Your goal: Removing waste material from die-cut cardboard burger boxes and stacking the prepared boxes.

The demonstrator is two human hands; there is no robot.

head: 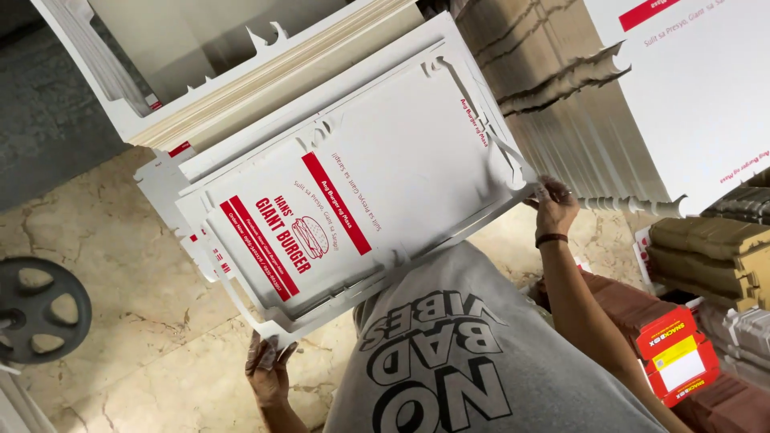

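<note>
I hold a large white die-cut cardboard sheet [401,160] with red stripes and a burger drawing printed on it. It lies tilted over a few similar sheets, above my grey printed shirt. My left hand [267,370] grips the sheet's lower left corner from beneath. My right hand [553,207], with a dark band at the wrist, pinches the sheet's right edge.
A thick stack of white die-cut sheets [241,88] lies at the upper left. Another fanned stack [561,104] stands behind my right hand, under a white printed sheet [698,88]. Red boxes [678,357] and brown folded cardboard [714,256] sit at the right. A black wheel [40,309] rests on the marble floor [144,265].
</note>
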